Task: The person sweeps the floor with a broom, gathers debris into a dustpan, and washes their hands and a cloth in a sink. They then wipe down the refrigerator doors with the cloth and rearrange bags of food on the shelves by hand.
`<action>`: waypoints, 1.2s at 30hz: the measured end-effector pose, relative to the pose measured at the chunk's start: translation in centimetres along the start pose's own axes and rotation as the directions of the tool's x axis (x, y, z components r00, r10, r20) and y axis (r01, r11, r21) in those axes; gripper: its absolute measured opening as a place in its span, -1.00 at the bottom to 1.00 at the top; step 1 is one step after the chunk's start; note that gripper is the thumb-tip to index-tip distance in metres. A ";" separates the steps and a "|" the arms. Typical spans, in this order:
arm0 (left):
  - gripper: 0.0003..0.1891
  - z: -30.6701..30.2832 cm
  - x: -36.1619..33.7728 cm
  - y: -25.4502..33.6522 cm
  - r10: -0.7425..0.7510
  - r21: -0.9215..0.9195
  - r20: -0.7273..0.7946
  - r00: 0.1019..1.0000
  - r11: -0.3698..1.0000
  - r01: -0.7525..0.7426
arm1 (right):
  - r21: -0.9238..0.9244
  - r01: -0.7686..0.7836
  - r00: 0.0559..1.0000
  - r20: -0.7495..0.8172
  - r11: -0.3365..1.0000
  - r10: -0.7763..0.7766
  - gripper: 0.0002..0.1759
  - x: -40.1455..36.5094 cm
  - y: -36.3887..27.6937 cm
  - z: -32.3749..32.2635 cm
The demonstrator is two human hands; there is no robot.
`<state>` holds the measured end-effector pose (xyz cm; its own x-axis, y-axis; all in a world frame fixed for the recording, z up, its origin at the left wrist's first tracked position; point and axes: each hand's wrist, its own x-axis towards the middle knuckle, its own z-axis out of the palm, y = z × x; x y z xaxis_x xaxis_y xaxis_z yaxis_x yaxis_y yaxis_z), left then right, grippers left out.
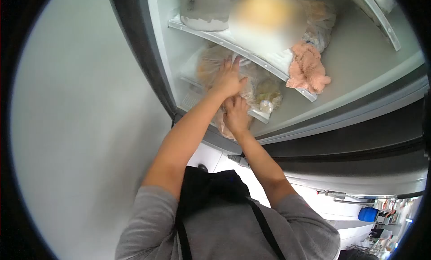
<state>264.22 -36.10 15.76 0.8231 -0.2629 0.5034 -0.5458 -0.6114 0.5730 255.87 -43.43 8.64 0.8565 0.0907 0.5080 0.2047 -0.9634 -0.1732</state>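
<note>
Left hand (229, 80): open wide, fingers stretched and slightly spread, palm pressed flat on top of plastic bag (208, 67). No grasp, just contact from above.

Right hand (235, 114): just below the left and touching it at the wrist, fingers curled tight, closed on the same bag's lower part where the plastic hangs over the front edge of lower shelf (260, 115). Fingertips hidden in the plastic, so exact pinch not visible.

Bag: at left end of the lower shelf inside fridge (359, 58), bulging past the front edge, contents pale and unclear. Second bag with yellowish lumps (269, 93) just beside it toward the right, touching.

Upper shelf (251, 53): metal pot (206, 11) at left end, blurred patch in the middle, clear bag with pink stuff (309, 69) at right end, drooping over the front edge.

Both arms bare, reaching up from grey sleeves; black apron (211, 188) between them.
</note>
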 end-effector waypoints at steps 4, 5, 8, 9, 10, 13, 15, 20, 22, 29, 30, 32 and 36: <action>-0.39 3.3 1.6 -0.5 -0.063 0.354 -0.001 0.998 0.933 0.060 | 0.003 0.067 0.997 0.036 0.998 -0.067 -0.38 -1.1 0.9 -0.9; -0.36 3.0 1.4 -0.8 -0.140 0.377 0.125 0.982 0.922 0.084 | 0.042 0.093 0.994 0.047 0.995 -0.095 -0.36 -1.6 1.0 -1.0; -0.46 2.1 1.6 -2.4 -0.072 0.239 0.167 0.983 0.971 0.030 | 0.291 0.082 0.992 0.067 0.953 -0.106 -0.33 -3.1 1.7 -1.7; -0.46 1.5 1.5 -2.4 -0.074 0.242 0.169 0.983 0.970 0.032 | 0.295 0.081 0.992 0.068 0.952 -0.106 -0.33 -3.4 2.2 -2.2; -0.55 0.9 1.1 -2.4 -0.102 0.231 0.196 0.975 0.971 0.055 | 0.382 0.119 0.990 0.030 0.916 -0.141 -0.35 -3.8 2.9 -2.7; -0.68 -1.0 -1.4 -2.3 -0.140 0.156 0.164 0.977 0.981 0.114 | 0.189 0.164 0.972 -0.200 0.968 -0.125 -0.42 -2.5 5.6 -5.6; -0.72 -2.4 -4.4 -2.3 -0.163 0.102 0.112 0.980 0.983 0.152 | 0.011 -0.091 0.957 -0.277 0.996 0.090 -0.46 -0.1 6.1 -7.3; -0.76 -5.1 -12.0 -2.8 -0.399 -0.079 0.074 0.914 0.911 0.404 | -0.154 -0.452 0.885 -0.202 0.879 0.420 -0.49 0.6 7.7 -2.5; -0.78 -3.3 -15.4 -5.8 -0.401 -0.111 -0.079 0.912 0.913 0.392 | -0.143 -0.363 0.918 -0.225 0.921 0.327 -0.55 -0.5 7.8 -1.2; -0.68 1.2 -29.0 -9.6 -0.725 -0.215 0.117 0.679 0.649 0.730 | 0.222 -0.186 0.886 -0.384 0.957 0.261 -0.75 -2.7 8.8 1.2; -0.68 1.8 -30.6 -10.1 -0.770 -0.185 0.200 0.606 0.578 0.795 | 0.212 -0.187 0.887 -0.383 0.959 0.258 -0.75 -2.7 8.6 1.4; -0.68 2.5 -32.5 -10.6 -0.804 -0.152 0.285 0.523 0.500 0.852 | 0.186 -0.082 0.909 -0.389 0.979 0.150 -0.74 -2.6 8.1 1.5; -0.67 2.7 -34.3 -10.7 -0.822 -0.226 0.278 0.497 0.447 0.865 | 0.155 -0.154 0.935 -0.297 0.976 0.195 -0.75 -1.1 6.6 1.1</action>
<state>242.20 -22.56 -9.37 0.9015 0.1638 -0.4005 0.4327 -0.3321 0.8381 256.78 -49.60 6.05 0.7002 -0.1780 0.6914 0.1413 -0.9147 -0.3785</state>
